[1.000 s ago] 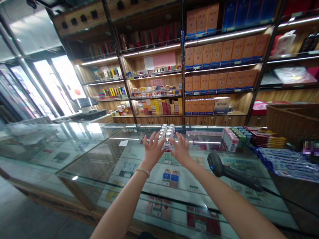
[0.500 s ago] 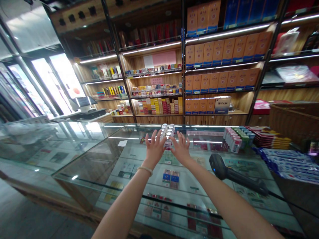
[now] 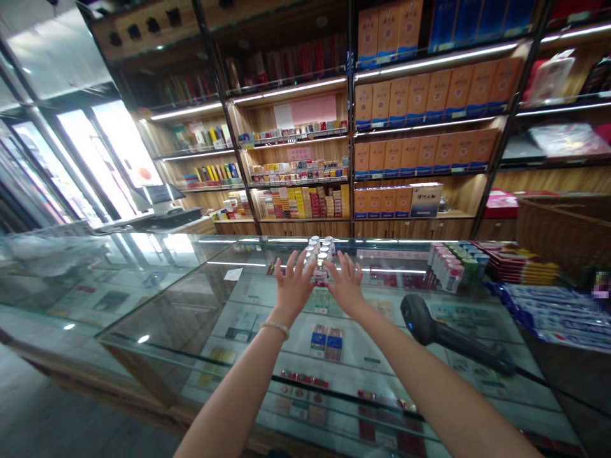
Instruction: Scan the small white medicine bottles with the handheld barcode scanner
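Small white-capped bottles (image 3: pixel 321 257) stand in a cluster on the glass counter (image 3: pixel 181 299), near its far edge. My left hand (image 3: pixel 293 286) is at the left of the cluster, fingers spread, with a beaded bracelet on the wrist. On the right side, my right hand (image 3: pixel 346 286) has its fingers apart too. Both thumbs point inward at the nearest bottle; whether they touch it is hard to tell. Neither hand grips anything.
A black scanner (image 3: pixel 453 337) with a cable lies right of my right forearm. Beyond it are pink and green packs (image 3: pixel 446 267), red and yellow packets (image 3: pixel 520 264) and blue-white packages (image 3: pixel 554 315). Stocked shelves (image 3: pixel 300 219) stand behind the counter.
My left hand has shifted slightly left and down, its fingers still spread. My right hand and the bottles look nearly the same.
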{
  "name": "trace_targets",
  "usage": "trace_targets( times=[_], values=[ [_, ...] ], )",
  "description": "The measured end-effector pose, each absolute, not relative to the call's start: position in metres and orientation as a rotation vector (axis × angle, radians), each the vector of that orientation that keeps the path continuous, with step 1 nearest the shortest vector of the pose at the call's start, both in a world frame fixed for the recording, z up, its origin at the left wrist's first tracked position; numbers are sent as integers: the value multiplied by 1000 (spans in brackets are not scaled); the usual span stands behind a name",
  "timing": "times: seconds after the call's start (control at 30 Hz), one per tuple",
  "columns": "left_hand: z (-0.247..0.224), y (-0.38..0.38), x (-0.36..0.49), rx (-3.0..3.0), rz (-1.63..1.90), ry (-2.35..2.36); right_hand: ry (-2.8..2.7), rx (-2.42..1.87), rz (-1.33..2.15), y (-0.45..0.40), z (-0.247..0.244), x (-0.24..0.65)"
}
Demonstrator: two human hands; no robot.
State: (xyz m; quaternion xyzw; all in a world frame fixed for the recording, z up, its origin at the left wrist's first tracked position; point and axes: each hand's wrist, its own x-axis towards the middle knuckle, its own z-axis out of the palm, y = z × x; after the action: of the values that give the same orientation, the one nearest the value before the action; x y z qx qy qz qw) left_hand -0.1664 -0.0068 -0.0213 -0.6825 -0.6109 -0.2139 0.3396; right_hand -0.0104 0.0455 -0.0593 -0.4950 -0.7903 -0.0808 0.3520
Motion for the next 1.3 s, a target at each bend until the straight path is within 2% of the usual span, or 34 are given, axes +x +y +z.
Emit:
trace_targets(
  times=[0.67,1.3],
  values=[
    [-20,-24,-161,-1770,-538,-1648,-2088,-1322,-187,36,-56,-6],
    [13,-45,-127,-1681,-719,-1588,-2067,-1231,-303,-6,3,57]
  ],
)
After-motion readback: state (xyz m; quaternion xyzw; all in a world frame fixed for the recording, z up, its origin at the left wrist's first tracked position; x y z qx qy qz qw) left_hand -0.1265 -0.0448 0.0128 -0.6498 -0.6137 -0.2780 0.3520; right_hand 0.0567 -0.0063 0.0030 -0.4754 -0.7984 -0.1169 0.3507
